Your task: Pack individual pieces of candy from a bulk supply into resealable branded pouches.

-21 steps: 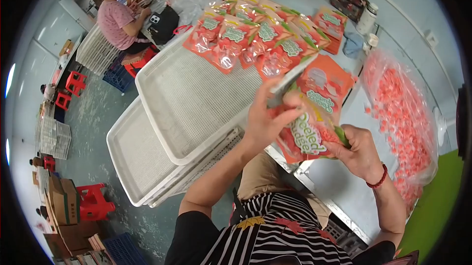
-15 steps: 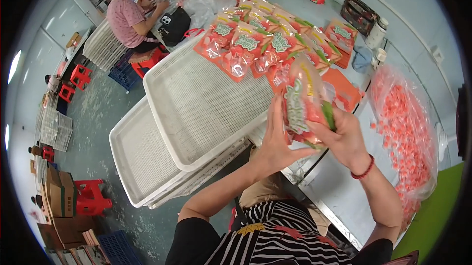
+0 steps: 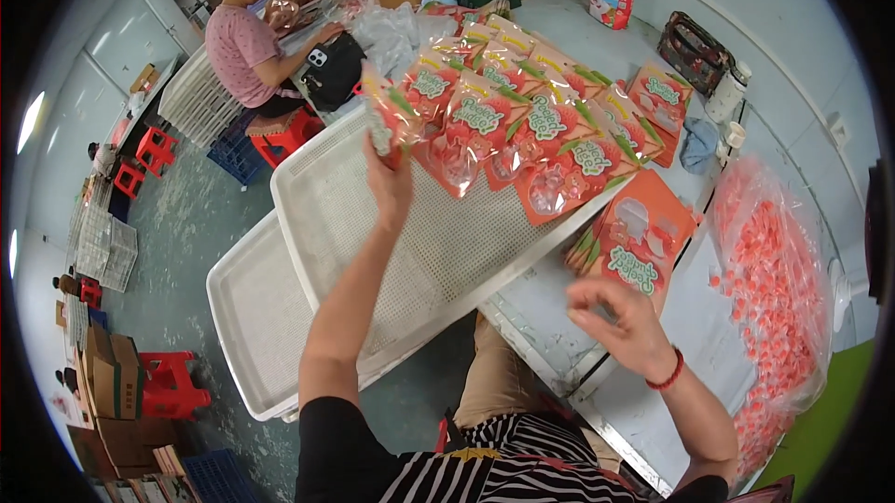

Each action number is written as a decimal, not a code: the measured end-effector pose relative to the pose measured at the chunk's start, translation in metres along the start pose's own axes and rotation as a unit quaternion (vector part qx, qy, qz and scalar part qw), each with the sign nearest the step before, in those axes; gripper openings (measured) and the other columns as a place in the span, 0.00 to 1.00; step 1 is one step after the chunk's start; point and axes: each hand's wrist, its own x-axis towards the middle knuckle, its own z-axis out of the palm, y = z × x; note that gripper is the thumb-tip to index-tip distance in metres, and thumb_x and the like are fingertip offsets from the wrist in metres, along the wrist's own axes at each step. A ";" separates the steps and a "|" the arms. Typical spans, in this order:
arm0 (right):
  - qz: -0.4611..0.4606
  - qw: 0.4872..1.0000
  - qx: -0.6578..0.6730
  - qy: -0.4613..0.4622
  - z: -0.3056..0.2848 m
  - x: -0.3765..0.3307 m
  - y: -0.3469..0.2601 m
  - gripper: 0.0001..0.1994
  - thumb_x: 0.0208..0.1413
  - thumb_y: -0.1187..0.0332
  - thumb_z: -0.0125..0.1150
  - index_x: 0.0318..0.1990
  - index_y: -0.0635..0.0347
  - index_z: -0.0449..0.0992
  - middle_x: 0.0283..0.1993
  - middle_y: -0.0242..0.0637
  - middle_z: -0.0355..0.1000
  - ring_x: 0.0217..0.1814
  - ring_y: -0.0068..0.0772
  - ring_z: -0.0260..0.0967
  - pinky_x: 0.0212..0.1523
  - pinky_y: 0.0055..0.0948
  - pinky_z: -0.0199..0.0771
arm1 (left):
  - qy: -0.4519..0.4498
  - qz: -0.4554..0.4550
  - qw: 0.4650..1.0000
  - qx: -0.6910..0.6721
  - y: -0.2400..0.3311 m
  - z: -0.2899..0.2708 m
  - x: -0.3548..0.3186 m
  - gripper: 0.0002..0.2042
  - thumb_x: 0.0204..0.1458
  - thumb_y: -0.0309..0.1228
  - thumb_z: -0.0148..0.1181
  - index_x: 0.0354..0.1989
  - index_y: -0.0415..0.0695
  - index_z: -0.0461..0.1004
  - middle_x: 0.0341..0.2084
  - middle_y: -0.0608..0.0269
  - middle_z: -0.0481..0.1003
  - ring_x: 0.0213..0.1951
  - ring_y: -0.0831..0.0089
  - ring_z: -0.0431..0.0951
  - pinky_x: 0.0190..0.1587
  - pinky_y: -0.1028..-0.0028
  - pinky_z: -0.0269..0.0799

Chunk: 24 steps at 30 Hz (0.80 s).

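My left hand grips a filled candy pouch, red and cream with green at one edge, over the far left part of the white perforated tray. Beside it, several similar pouches lie overlapping across the far end of that tray. My right hand is off the tray, empty, with its fingers curved and thumb apart. Just beyond its fingers lies a stack of flat orange pouches on the table. Slight blur softens the right fingertips.
A clear bag of small red-wrapped pieces lies at the right. A second white tray sits lower left. Beyond the trays are a black bag with a phone, a seated person, red stools and cardboard boxes.
Both hands held one pouch over the tray's right edge. The left hand has carried it to the far left; the right hand has let go and moved down near the flat pouches.
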 end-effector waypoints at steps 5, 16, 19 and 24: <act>0.145 0.972 0.156 0.097 -0.011 -0.058 0.043 0.10 0.58 0.75 0.58 0.47 0.66 0.72 0.36 0.35 0.74 0.37 0.22 0.71 0.39 0.22 0.73 | 0.034 0.175 0.979 0.095 -0.078 0.030 0.096 0.34 0.49 0.31 0.63 0.63 0.38 0.53 0.54 0.40 0.64 0.56 0.46 0.65 0.59 0.63 0.60; 0.209 0.940 0.189 0.195 -0.001 -0.104 0.071 0.08 0.60 0.74 0.54 0.45 0.67 0.73 0.34 0.35 0.73 0.35 0.25 0.71 0.40 0.25 0.73 | 0.083 -0.026 0.976 0.199 -0.106 0.132 0.133 0.59 0.32 0.71 0.60 0.67 0.41 0.45 0.64 0.40 0.49 0.65 0.41 0.48 0.66 0.49 0.41; 0.206 0.960 0.038 0.185 -0.002 -0.103 0.069 0.09 0.57 0.73 0.59 0.44 0.66 0.74 0.33 0.37 0.75 0.34 0.26 0.73 0.38 0.25 0.73 | 0.118 0.073 0.954 0.267 -0.124 0.135 0.143 0.54 0.33 0.73 0.56 0.62 0.41 0.55 0.58 0.40 0.60 0.59 0.42 0.59 0.61 0.48 0.49; 0.196 0.957 -0.066 0.203 -0.015 -0.124 0.059 0.10 0.54 0.72 0.62 0.43 0.64 0.75 0.32 0.43 0.75 0.34 0.34 0.75 0.36 0.28 0.74 | 0.084 0.093 0.947 0.294 -0.124 0.106 0.162 0.58 0.34 0.75 0.52 0.64 0.35 0.51 0.57 0.34 0.60 0.58 0.40 0.61 0.60 0.50 0.55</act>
